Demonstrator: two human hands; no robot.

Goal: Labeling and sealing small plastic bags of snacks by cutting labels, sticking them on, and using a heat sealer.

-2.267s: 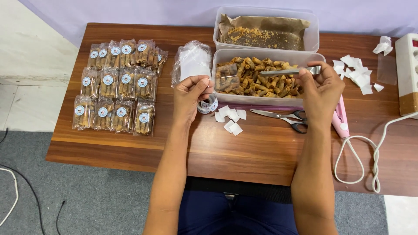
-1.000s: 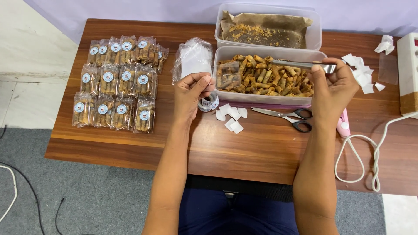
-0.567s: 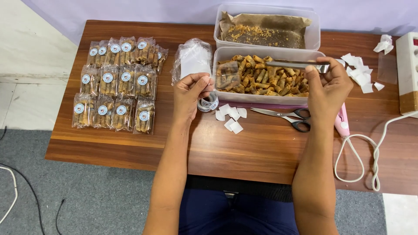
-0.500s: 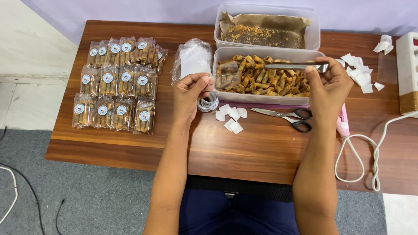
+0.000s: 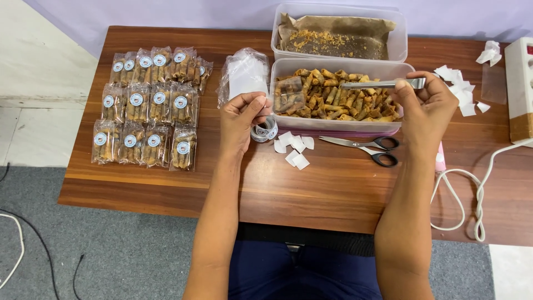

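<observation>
Right hand [image 5: 425, 108] pinching thin metal tongs [image 5: 383, 84] over crumbly snack rolls [image 5: 333, 100]; left hand [image 5: 241, 119] pinching floppy bag [image 5: 244, 78].

Tongs [image 5: 383, 84] in my right hand [image 5: 425, 108]: shiny bare metal. Tub [image 5: 338, 123]: clear smooth plastic. Rolls [image 5: 333, 100]: rough, fried brown. Bags [image 5: 244, 75]: glossy clear film. Counter [image 5: 333, 189]: smooth wood grain, slight sheen.

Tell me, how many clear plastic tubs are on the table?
2. The near tub, full of small fried rolls, sits before the right hand; the far tub, paper-lined with crumbs, sits directly behind it.
</observation>
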